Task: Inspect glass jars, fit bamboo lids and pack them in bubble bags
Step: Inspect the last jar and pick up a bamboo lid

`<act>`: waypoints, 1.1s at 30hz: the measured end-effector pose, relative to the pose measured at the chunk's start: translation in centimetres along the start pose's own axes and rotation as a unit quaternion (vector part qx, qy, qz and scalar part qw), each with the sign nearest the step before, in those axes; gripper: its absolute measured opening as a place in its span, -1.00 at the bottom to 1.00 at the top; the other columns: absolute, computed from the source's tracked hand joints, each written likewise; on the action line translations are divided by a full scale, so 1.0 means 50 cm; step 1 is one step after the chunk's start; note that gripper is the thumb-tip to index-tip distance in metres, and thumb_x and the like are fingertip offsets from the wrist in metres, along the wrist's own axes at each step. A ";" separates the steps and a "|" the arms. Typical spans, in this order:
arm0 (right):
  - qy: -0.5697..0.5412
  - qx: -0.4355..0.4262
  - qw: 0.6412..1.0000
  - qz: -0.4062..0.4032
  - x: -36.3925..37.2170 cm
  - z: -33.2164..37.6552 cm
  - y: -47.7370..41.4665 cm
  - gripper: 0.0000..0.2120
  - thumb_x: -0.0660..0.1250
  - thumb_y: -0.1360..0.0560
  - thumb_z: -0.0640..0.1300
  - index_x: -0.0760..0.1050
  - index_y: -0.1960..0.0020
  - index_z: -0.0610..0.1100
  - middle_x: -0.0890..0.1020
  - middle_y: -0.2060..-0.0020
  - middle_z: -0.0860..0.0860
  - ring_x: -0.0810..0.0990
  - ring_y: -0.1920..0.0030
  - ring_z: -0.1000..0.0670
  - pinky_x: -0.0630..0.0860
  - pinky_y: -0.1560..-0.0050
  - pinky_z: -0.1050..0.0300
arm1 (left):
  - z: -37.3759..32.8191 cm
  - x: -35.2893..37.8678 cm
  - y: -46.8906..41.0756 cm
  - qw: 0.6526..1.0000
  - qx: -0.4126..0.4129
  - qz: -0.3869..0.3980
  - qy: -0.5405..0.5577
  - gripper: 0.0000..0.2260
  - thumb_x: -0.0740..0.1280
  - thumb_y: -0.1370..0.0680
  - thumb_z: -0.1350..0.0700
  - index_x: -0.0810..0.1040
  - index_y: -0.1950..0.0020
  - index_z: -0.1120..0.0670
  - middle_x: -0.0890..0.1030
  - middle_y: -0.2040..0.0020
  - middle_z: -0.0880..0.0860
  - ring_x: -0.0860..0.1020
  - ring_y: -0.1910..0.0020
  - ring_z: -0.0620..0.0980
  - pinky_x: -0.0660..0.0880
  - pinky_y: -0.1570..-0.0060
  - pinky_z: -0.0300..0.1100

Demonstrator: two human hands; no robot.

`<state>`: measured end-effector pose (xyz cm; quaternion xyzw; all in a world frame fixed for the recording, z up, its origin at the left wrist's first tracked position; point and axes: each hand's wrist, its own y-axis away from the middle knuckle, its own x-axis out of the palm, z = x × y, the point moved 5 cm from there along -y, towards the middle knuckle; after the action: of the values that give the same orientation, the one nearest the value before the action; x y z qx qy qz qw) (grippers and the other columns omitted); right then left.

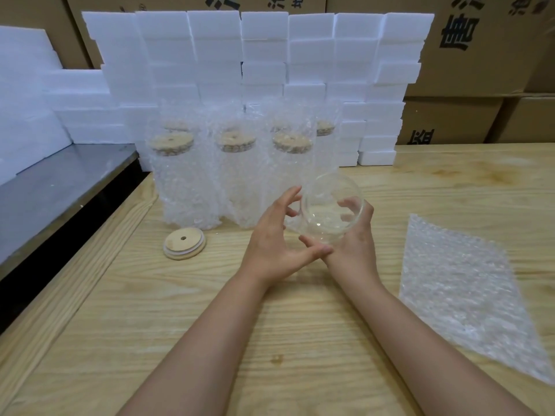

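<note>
Glass jar [330, 205] at frame centre, tilted, gripped from beneath by the right hand [357, 235]; left hand [279, 235] spread loosely beside it; bamboo lid [184, 243] lies left on the surface [210, 325]; bubble bag [462, 292] lies flat at the right.

Bright, even light; edges bowed (slightly soft)

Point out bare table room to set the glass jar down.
Free: wooden table nearer than the bamboo lid; strip between right hand and flat bubble bag; corner behind that bag. Crowded: back, wrapped jars before foam blocks.
</note>
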<state>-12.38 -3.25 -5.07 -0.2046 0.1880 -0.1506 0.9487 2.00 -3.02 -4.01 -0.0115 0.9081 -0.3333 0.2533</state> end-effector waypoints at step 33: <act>-0.079 -0.017 0.996 -0.032 -0.011 0.100 0.040 -0.28 0.61 -0.22 -0.03 0.27 -0.22 0.07 0.42 -0.21 0.14 0.38 -0.27 0.19 0.32 -0.26 0.32 | 0.010 0.015 -0.004 0.999 0.040 0.029 -0.022 -0.29 0.49 -0.42 0.17 0.14 -0.37 -0.20 0.33 -0.35 -0.13 0.44 -0.32 -0.06 0.44 -0.27 -0.09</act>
<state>-10.35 0.39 -1.56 -0.2373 0.1086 -0.1607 0.9519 1.53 -3.60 -4.55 0.0173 0.8881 -0.3618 0.2829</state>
